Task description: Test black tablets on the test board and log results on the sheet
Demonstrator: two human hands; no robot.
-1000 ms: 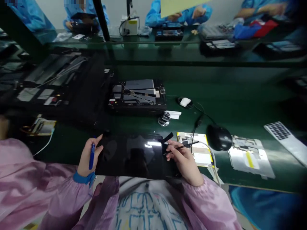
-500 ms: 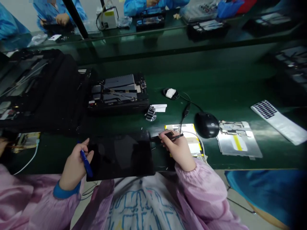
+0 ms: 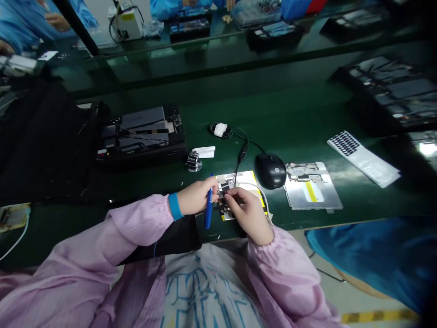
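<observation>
Both hands have come together since a second ago, when they held opposite ends of a dark glossy tablet; that tablet [image 3: 170, 237] now lies mostly hidden under the person's left forearm at the near edge of the green bench [image 3: 300, 118].

The left hand [image 3: 196, 196], in a pink sleeve with a blue cuff, is closed around a blue pen [image 3: 208, 210], whose long axis points down toward the person's body. The right hand [image 3: 247, 212] sits just to its right, fingers pinched on something small and dark at a yellow-edged, silvery flat component [image 3: 254, 182] lying on the bench. What exactly the right fingertips hold is too small to tell. The two hands nearly touch, and both rest over the left part of that component, so neither is clearly nearer.

Just beyond the hands a black computer mouse [image 3: 271, 170] sits to the right, its cable running back to a white-wrapped coil [image 3: 220, 130]. Right of the mouse lies a silver metal plate with a yellow strip [image 3: 312, 187]. Farther left stands a black opened device with grey panels [image 3: 141, 134], with a small shiny metal object [image 3: 193, 161] near it. A white card with a dark grid [image 3: 362, 157] lies far right. Nothing stands between the hands and the component.
</observation>
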